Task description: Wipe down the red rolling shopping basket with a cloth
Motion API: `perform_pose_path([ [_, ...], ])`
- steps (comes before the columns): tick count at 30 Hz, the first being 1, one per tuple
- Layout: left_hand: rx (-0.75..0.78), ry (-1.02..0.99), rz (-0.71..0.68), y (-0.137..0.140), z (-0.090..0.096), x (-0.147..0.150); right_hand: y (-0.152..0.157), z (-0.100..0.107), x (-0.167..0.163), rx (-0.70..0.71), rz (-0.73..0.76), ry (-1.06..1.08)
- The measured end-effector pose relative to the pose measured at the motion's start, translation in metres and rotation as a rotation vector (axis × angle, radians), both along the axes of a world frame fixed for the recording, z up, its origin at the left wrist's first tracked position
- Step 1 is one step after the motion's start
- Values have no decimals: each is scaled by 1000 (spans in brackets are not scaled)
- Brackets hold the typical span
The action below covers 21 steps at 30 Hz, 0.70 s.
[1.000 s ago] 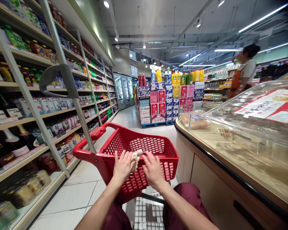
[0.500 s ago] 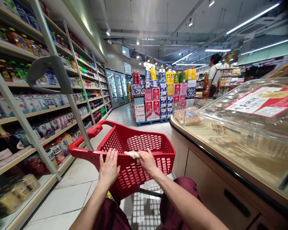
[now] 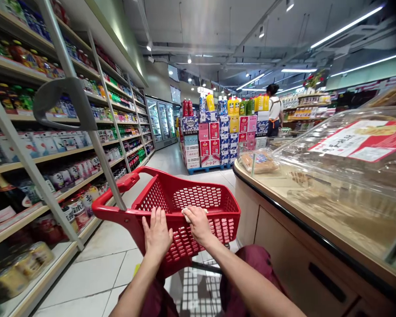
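Observation:
In front of me stands a red plastic shopping cart [image 3: 188, 253] with a perforated basket. My left hand [image 3: 157, 232] lies against the near rim, its fingers extended and spread, holding nothing. To its right, my right hand [image 3: 199, 225] presses a white cloth [image 3: 185, 214] onto the same rim. Most of the cloth is hidden under the fingers. A grey metal pole [image 3: 107, 171] rises from the left end of the cart and carries a dark grey loop-shaped handle [image 3: 66, 103]. The visible inside of the basket holds nothing.
Drink shelves [image 3: 95, 149] line the left side. At right, a wooden counter [image 3: 284, 246] bears clear plastic food boxes [image 3: 353, 154]. Ahead stands a pallet of stacked drink cartons [image 3: 214, 145], with a person [image 3: 275, 112] behind it and glass-door fridges [image 3: 161, 119] farther back.
My left hand has moved right along the rim. The right hand now covers more of the cloth. The cart has shifted slightly left, and the person in the background has moved left behind the cartons.

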<state>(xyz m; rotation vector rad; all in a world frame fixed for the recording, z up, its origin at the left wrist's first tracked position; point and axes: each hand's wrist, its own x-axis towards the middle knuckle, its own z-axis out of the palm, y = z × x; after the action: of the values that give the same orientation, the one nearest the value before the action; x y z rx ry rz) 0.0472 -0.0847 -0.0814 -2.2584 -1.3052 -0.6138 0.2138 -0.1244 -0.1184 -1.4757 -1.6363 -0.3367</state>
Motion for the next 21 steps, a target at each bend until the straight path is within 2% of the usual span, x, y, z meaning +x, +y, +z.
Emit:
perform_pose_path([
  [2, -3, 32, -16, -1, 0, -2, -9, -10, 16, 13, -3, -71],
  [4, -3, 46, -25, -2, 0, -4, -27, -22, 52, -18, -79, -91],
  [7, -5, 29, -5, -4, 0, -2, -52, -35, 98, -111, -339, 1],
  [9, -10, 18, 18, -5, 0, 1, -52, -37, 97, -113, -425, 51],
  [10, -10, 17, 27, -5, -1, 2, -47, -37, 87, -90, -405, 47],
  [14, 2, 34, 20, -2, -1, 0, -21, -35, 45, 2, -186, -73],
  [17, 8, 43, 4, 0, -1, -3, -30, -40, 65, -54, -220, -86],
  [19, 9, 32, 16, -1, -2, -1, -45, -45, 90, -106, -346, -33],
  [21, 0, 22, 32, -4, -5, 4, -53, -49, 102, -116, -474, 38],
])
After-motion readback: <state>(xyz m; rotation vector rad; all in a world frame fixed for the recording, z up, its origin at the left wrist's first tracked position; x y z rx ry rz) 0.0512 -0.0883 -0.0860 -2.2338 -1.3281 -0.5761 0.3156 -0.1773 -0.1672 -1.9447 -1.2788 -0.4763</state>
